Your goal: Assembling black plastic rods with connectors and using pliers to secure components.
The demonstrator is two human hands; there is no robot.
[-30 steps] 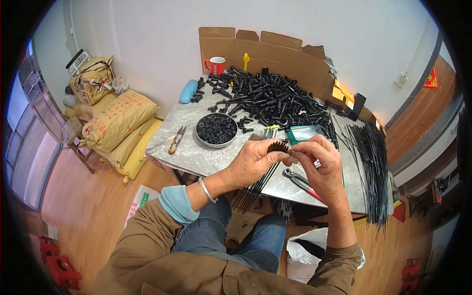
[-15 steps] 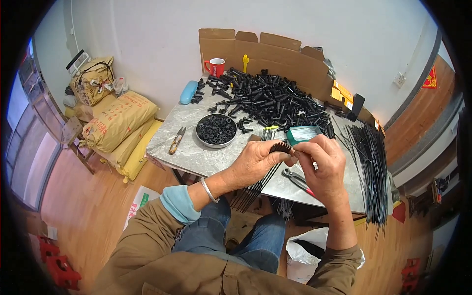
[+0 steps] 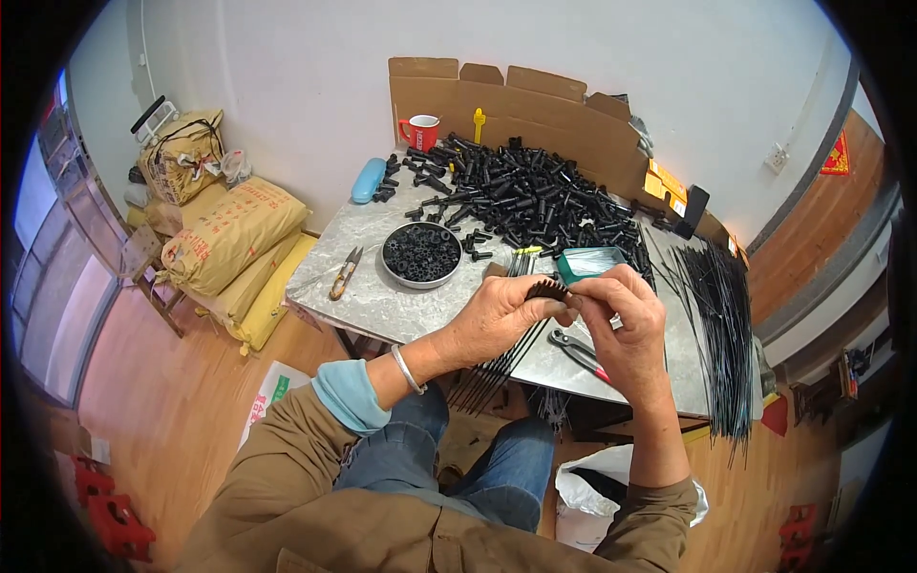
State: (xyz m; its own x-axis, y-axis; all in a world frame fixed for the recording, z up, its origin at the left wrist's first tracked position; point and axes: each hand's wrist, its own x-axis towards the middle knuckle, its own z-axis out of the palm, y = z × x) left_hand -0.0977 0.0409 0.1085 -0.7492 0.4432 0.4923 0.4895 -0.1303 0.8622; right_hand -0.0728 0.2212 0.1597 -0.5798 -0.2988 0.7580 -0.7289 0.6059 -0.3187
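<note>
My left hand (image 3: 501,318) is closed around a black curved part with a toothed edge (image 3: 546,288), above the table's front edge. Fingertips of my right hand (image 3: 626,329) pinch together at the right end of that part; what lies between them is too small to make out. Beneath my hands a bundle of thin dark rods (image 3: 492,380) sticks out over the table edge. Pliers with red handles (image 3: 573,351) lie under my right hand. Just behind the hands stands an open teal box (image 3: 592,258) with thin pale pieces inside.
Behind is a heap of black bolt-like parts (image 3: 535,196) against a cardboard screen (image 3: 544,91). To the left are a metal bowl (image 3: 420,284) of small black toothed rings, snips (image 3: 346,274), a blue case (image 3: 368,180) and a red mug (image 3: 420,134). Long black wires (image 3: 716,334) overhang at right.
My right hand has shifted very slightly at the end of the toothed part. The left hand keeps its hold, and the table things lie as before.
</note>
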